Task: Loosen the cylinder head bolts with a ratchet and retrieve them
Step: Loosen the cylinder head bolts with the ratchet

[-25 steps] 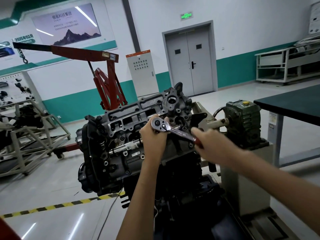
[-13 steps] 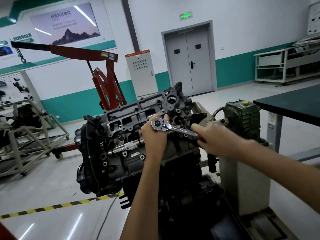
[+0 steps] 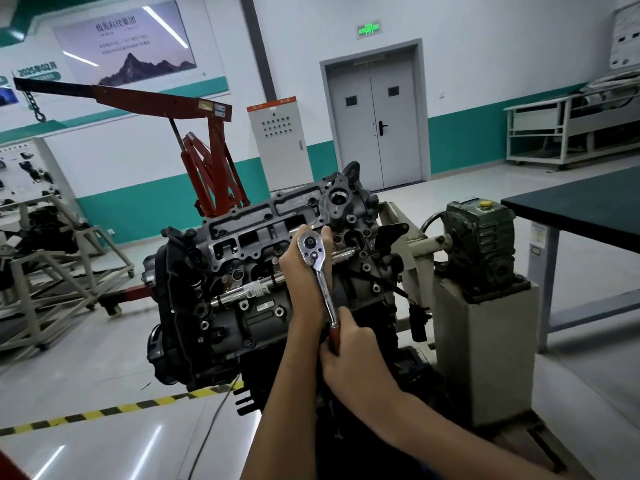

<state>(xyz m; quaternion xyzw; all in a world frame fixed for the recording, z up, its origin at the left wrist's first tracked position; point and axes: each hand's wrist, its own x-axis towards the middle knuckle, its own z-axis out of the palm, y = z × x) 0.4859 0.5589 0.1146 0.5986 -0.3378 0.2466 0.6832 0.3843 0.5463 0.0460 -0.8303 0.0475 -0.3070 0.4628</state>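
Head view: the ratchet [image 3: 322, 282] is on the cylinder head [image 3: 249, 233], with its drive end up and the handle running down toward the person.

- Left hand [image 3: 299, 271] cups the drive end from behind, fingers [image 3: 325, 232] curled round it. I judge it is steadying the socket on a bolt.
- Right hand [image 3: 349, 348] is wrapped tight round the red grip at the low end of the handle.
- Both hands are closed on the tool, so neither is free to pick anything up.
- The bolt under the socket is hidden by the ratchet and left hand, so I cannot tell how far out it is.

Handling, as a judgement:
- The ratchet is rigid steel with a smooth chrome shank that is likely slick if oily. The red grip is the place to pull: best leverage, surest hold.
- The head bolts are probably long, stiff and greasy. Once one spins free, pinch it under the head and draw it straight out.
- The engine is mounted on a stand [image 3: 481, 341] and looks heavy and fixed. A hard pull could still rock it, so the bracing hand matters.

Containers: no tray or bin for bolts shows in this view. The dark table [image 3: 588, 202] to the right is the nearest flat surface for them.
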